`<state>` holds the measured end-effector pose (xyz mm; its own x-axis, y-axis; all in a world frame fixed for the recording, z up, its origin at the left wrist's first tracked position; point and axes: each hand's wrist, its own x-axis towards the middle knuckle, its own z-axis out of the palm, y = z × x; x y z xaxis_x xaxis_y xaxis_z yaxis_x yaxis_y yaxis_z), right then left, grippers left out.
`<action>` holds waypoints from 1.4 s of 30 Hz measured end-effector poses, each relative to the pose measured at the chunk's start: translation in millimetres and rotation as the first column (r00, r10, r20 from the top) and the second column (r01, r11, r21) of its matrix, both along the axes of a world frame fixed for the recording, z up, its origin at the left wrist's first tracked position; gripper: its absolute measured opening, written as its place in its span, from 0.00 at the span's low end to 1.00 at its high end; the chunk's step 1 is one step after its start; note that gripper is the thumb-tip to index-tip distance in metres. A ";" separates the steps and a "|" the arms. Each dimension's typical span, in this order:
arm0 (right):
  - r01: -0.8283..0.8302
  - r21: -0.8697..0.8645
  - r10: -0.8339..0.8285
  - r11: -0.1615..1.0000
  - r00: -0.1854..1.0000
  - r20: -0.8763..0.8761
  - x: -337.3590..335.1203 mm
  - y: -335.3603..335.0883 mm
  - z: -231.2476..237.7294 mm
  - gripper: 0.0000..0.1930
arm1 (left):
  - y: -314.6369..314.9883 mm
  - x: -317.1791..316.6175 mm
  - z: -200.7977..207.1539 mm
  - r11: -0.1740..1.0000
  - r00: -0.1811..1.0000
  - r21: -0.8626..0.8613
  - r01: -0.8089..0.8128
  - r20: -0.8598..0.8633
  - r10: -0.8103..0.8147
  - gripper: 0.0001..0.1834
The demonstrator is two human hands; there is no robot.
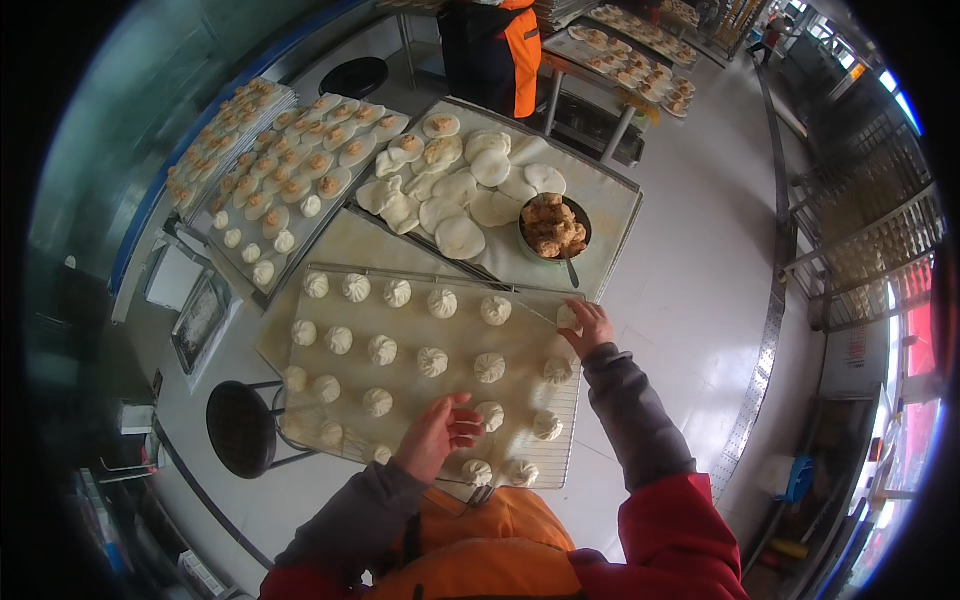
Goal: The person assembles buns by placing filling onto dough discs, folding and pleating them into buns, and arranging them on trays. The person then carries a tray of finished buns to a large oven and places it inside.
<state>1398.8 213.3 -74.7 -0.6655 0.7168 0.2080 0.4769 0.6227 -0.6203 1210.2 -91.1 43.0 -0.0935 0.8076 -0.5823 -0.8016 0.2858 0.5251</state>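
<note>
Rows of pleated white buns sit spaced apart on a paper-lined wire rack in front of me. At the rack's far right corner, my right hand has its fingers closed round a bun. My left hand hovers over the near middle of the rack, fingers loosely bent and apart, with nothing in it. Close beside its fingertips is another bun. Beyond the rack, flat dough rounds overlap on a board, next to a bowl of brownish filling with a utensil handle sticking out.
To the far left, a tray carries dough rounds topped with filling and several closed buns. A black stool stands left of the rack. Across the table is a person in an orange apron. Metal racks line the right side.
</note>
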 end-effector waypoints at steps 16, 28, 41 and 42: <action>-0.333 -0.070 0.340 0.940 0.912 0.229 -118.6 -34.0 32.9 0.30 | -114.9 -32.1 3.4 0.944 0.956 -0.158 -0.289 -0.093 0.277 0.20; -0.105 -0.479 0.120 0.872 0.993 0.001 -118.8 -12.6 3.1 0.29 | -145.8 -47.6 -1.0 0.904 0.937 -0.248 -0.347 -0.136 0.322 0.19; -0.201 -0.018 0.202 0.979 0.974 0.105 -130.7 -33.5 -13.6 0.24 | -157.1 -66.2 -3.3 0.903 0.930 -0.221 -0.368 -0.103 0.353 0.20; -0.197 -0.034 0.200 0.980 0.972 0.124 -132.0 -32.3 -16.0 0.23 | -157.2 -66.8 -3.8 0.903 0.930 -0.224 -0.367 -0.108 0.351 0.20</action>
